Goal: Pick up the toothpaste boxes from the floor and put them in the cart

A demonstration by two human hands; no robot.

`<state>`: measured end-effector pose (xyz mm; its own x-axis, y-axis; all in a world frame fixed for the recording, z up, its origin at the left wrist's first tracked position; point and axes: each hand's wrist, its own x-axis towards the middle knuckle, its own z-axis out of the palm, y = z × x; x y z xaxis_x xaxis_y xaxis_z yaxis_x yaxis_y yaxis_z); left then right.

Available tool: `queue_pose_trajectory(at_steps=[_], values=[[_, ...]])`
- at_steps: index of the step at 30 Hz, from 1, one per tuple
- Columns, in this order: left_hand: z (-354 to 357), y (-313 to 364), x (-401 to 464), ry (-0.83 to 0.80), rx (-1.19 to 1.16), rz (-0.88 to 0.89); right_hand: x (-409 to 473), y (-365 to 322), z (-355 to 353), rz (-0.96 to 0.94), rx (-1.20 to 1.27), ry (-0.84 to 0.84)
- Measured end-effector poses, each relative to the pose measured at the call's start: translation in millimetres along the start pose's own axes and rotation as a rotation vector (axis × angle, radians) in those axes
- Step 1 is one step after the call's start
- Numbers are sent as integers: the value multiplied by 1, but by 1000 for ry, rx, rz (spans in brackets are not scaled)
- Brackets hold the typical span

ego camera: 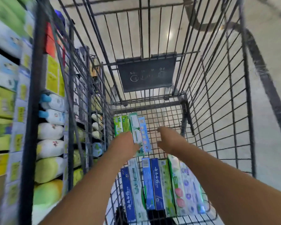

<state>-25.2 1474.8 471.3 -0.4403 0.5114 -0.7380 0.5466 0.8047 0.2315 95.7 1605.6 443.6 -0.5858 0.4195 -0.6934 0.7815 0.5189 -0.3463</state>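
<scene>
I see my left hand (126, 142) touching long green and blue toothpaste boxes (137, 132) at the cart's (217, 111) far-left corner; right hand (168, 140) spread, empty.

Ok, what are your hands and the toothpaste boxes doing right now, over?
Left hand on boxes at cart's far end. Right hand open, empty. Near row already lying in cart. Nothing blocking.

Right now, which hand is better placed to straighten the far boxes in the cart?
Left. The left hand already rests on the far boxes by the cart wall; the right hand hovers open over bare mesh beside them.
</scene>
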Motion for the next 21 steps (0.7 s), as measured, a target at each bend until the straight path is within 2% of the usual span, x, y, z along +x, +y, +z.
queue_pose_trajectory(at_steps=[3, 7, 12, 16, 21], values=[[-45, 12, -51, -31, 57, 67, -52, -8, -44, -20, -79, 50], [-99, 34, -125, -8, 234, 134, -127, -28, -99, -105, -211, 151], [-140, 51, -229, 43, 311, 192, -224, -53, -142, -199, -381, 269], [-149, 42, -299, 79, 351, 233, -288, -70, -147, -211, -457, 340], [-133, 8, -377, 155, 353, 297, -361, -95, -114, -192, -463, 402]])
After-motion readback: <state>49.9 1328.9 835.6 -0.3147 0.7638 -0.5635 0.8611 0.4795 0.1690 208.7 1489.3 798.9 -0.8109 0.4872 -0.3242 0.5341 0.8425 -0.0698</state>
